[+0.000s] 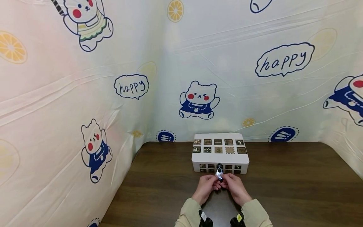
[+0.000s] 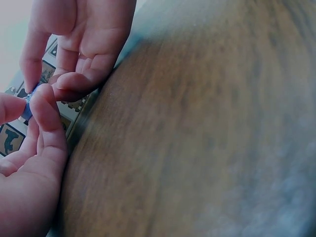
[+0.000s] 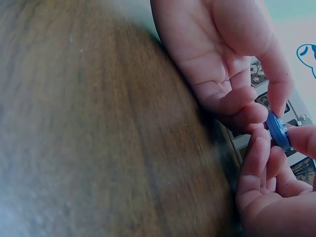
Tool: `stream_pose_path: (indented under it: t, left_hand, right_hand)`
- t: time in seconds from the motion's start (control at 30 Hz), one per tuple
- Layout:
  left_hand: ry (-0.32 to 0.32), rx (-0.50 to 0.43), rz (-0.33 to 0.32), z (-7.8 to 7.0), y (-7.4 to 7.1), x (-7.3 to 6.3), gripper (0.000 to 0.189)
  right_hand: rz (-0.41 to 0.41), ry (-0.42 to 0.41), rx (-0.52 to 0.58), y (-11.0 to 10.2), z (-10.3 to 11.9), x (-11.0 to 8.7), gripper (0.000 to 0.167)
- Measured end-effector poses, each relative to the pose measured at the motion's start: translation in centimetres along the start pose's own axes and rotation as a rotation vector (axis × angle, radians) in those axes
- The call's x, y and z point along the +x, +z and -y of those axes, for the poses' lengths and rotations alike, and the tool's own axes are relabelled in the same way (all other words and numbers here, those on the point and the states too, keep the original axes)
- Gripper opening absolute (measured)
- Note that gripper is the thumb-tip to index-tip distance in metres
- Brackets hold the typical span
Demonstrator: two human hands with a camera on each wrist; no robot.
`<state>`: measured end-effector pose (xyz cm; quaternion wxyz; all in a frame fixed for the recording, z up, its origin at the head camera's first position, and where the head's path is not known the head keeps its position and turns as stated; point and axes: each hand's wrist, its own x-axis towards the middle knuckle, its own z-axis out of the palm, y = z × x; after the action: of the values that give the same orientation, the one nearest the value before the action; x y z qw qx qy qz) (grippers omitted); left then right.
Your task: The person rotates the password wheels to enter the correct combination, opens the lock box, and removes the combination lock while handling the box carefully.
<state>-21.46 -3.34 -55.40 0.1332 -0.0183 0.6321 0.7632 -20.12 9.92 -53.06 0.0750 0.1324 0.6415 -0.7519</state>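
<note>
At the front of a white box [image 1: 221, 156] with small square pictures on its lid and side, a small shiny padlock [image 1: 219, 173] hangs at the metal clasp [image 1: 219, 165]. My left hand [image 1: 205, 186] pinches the padlock's body from the left, and my right hand [image 1: 234, 186] pinches it from the right. Seen from the right wrist, the padlock [image 3: 279, 131] looks blue, with thumbs and curled fingertips of both hands around it. Fingers hide much of the lock in the left wrist view. Whether its shackle is latched I cannot tell.
The box stands on a dark wooden table [image 1: 297, 189] near its back edge. Behind and to the left hangs a pale printed curtain [image 1: 158, 104] with bears, oranges and "happy" bubbles. Black wrist devices [image 1: 206, 222] sit below the beige sleeves [image 1: 188, 214].
</note>
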Motion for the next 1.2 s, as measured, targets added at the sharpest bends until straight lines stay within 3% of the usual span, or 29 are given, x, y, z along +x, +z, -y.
stream_pose_path:
  t: [0.73, 1.2]
  left_hand:
    - [0.004, 0.013, 0.011, 0.01, -0.03, -0.14, 0.019]
    - [-0.006, 0.018, 0.014, 0.00, -0.04, -0.12, 0.016]
  right_hand:
    - [0.010, 0.000, 0.020, -0.23, 0.03, -0.24, 0.021]
    - [-0.009, 0.029, -0.023, -0.19, -0.04, 0.05, 0.026]
